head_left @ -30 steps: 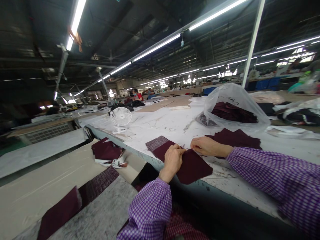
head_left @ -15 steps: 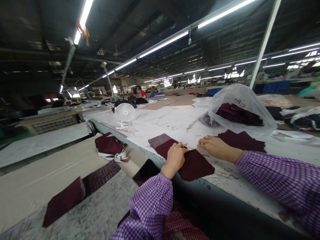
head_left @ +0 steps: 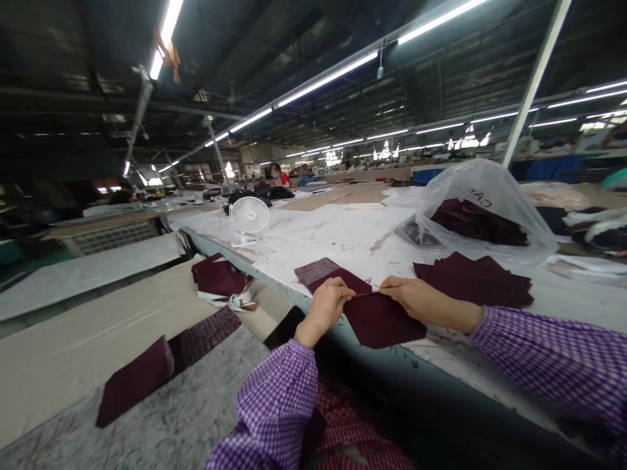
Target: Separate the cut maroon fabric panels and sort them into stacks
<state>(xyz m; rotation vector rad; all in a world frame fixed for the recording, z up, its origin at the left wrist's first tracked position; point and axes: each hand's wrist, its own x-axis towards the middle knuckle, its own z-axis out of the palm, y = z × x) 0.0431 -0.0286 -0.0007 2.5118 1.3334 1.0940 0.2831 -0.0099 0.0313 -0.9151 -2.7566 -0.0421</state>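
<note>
A maroon fabric piece (head_left: 385,321) hangs slightly over the near table edge, its far edge pinched by both hands. My left hand (head_left: 327,305) is closed on the left end of that edge. Thumb and fingers of my right hand (head_left: 416,299) grip the same edge farther right. Just beyond lies a row of overlapped maroon pieces (head_left: 350,279) with a greyish speckled part (head_left: 316,271) at its left end. A fanned stack of maroon pieces (head_left: 477,281) rests behind my right hand.
A clear plastic bag (head_left: 490,189) of maroon pieces stands behind the stack. A small white fan (head_left: 249,215) sits on the white tabletop (head_left: 313,228). On the lower left surface lie a maroon bundle (head_left: 219,277) and overlapped pieces (head_left: 137,382). A person in red (head_left: 281,177) is far off.
My right hand has moved left from near the stack onto the fabric piece's far edge. My left hand has shifted slightly left, and the edge is now held between both hands.
</note>
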